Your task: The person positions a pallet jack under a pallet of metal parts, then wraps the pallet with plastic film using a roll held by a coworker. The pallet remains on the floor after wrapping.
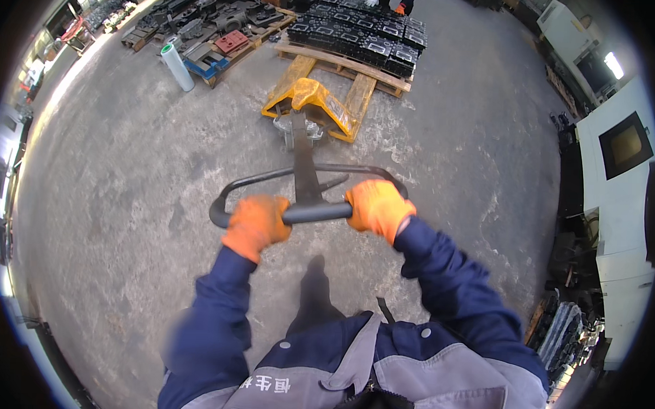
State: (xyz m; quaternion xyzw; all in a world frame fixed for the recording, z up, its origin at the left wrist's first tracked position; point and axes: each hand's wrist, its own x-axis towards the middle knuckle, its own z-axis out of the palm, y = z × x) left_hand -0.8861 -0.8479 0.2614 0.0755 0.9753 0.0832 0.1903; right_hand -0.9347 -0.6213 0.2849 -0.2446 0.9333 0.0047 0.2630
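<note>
Both my hands wear orange gloves and grip the black loop handle (317, 213) of a yellow pallet jack (309, 97). My left hand (258, 224) is wrapped round the handle's near bar on the left, a little smeared by motion. On the right part of the same bar my right hand (380, 209) is closed, beside the small black lever (333, 182). The jack's forks reach forward under a wooden pallet (347, 61). Rows of black metal castings (359, 29) are stacked on that pallet. The fork tips are hidden beneath it.
Left of the load, pallets hold grey metal parts (226, 17) and a red block (231, 42). A roll of wrap (177, 68) with a green end stands there. Behind the castings is another person's orange-gloved hand (401, 9). White machines (617, 178) line the right side.
</note>
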